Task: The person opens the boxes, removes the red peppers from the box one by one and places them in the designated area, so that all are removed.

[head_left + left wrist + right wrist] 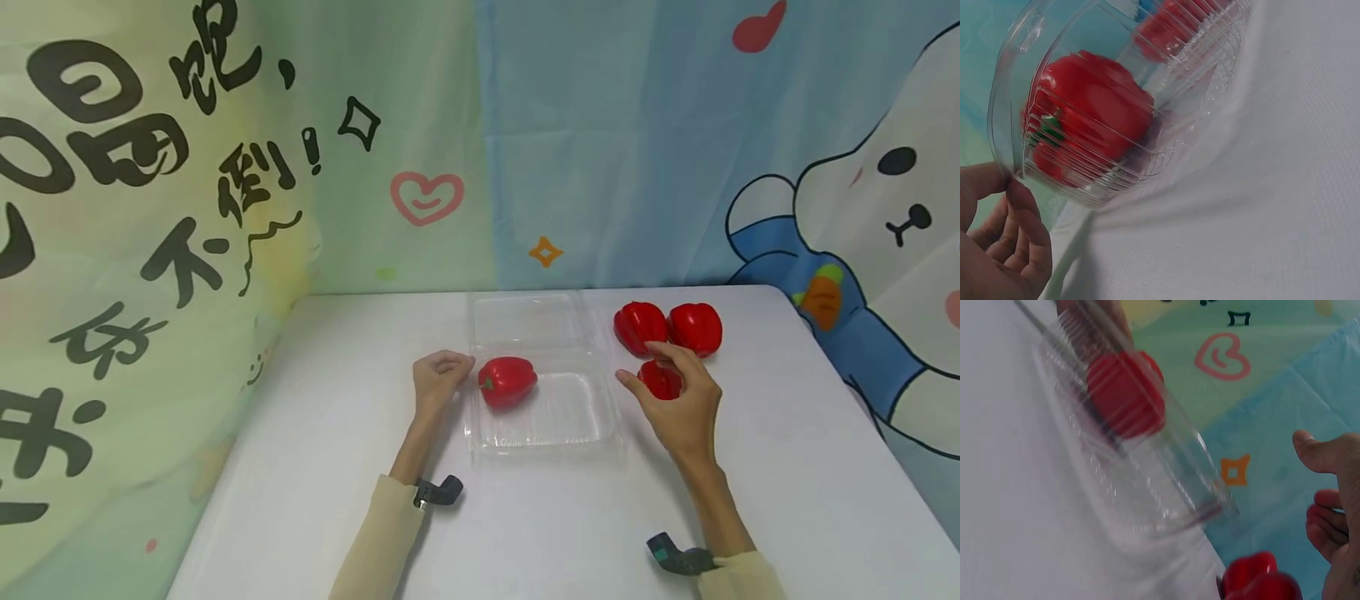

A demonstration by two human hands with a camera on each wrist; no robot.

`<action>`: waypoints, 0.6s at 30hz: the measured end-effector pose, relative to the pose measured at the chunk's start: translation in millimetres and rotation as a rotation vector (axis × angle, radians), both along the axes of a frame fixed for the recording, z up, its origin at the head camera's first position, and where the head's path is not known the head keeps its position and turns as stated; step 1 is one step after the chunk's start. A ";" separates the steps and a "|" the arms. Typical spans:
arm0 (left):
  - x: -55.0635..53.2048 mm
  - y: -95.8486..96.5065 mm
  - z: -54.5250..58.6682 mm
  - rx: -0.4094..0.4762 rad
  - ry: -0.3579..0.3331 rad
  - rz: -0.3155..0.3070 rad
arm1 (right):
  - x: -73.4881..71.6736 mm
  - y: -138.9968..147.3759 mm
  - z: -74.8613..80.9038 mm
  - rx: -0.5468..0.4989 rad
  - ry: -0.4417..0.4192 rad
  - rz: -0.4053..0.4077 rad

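Observation:
A clear plastic clamshell container (570, 437) lies opened out on the table, its lid (528, 321) folded back to the far side. One red bell pepper (507, 382) with a green stem sits in the left part of its base. My left hand (441, 379) pinches the container's left rim between thumb and forefinger, seen closely in the left wrist view. To the right, my right hand (690, 400) hovers by another red bell pepper (660, 381), thumb and fingers spread apart. The right wrist view shows that hand holding nothing, with a pepper (1260, 581) below it.
Two more red bell peppers (640, 327) (695, 328) stand side by side toward the table's back right, just beyond the right hand. A printed curtain (570, 150) hangs behind the white table (540, 533). Each wrist wears a dark camera mount (438, 492).

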State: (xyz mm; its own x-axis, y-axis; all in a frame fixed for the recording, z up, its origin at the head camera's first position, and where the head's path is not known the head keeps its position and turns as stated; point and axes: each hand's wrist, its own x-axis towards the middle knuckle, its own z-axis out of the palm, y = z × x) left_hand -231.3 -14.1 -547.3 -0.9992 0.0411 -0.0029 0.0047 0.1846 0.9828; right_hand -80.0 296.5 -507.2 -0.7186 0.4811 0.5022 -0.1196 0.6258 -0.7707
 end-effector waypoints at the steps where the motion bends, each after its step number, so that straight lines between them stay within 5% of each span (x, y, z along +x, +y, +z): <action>1: 0.1 0.2 -0.1 -0.002 0.000 -0.001 | -3.3 -2.6 2.5 0.010 -0.010 0.048; 9: 0.1 -0.2 -1.1 0.000 0.020 -0.003 | -33.6 -30.2 21.0 0.060 -0.178 0.413; 18: -0.8 -0.1 -0.6 0.010 0.023 -0.017 | -59.8 -60.2 29.3 0.117 -0.310 0.616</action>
